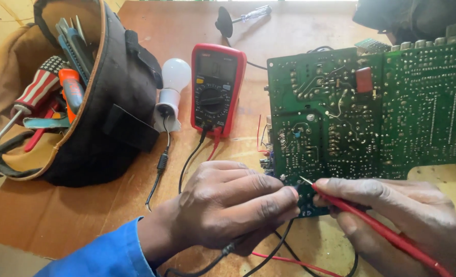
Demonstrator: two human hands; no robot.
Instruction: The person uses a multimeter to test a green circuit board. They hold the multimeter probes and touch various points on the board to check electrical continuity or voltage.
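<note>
A large green circuit board [371, 113] lies solder side up on the brown table. My right hand [407, 220] holds a red test probe [381, 231], its metal tip touching the board's near edge. My left hand [228, 205] is closed by the same edge, fingertips against the board; a black lead runs out under it, but what it grips is hidden. A red multimeter [216, 90] lies behind my hands, with black and red leads plugged in.
An open tool bag [69, 92] with screwdrivers stands at left. A white bulb in a holder [172, 87] lies beside the meter. A screwdriver [248, 14] lies at the far edge. A dark object sits at top right.
</note>
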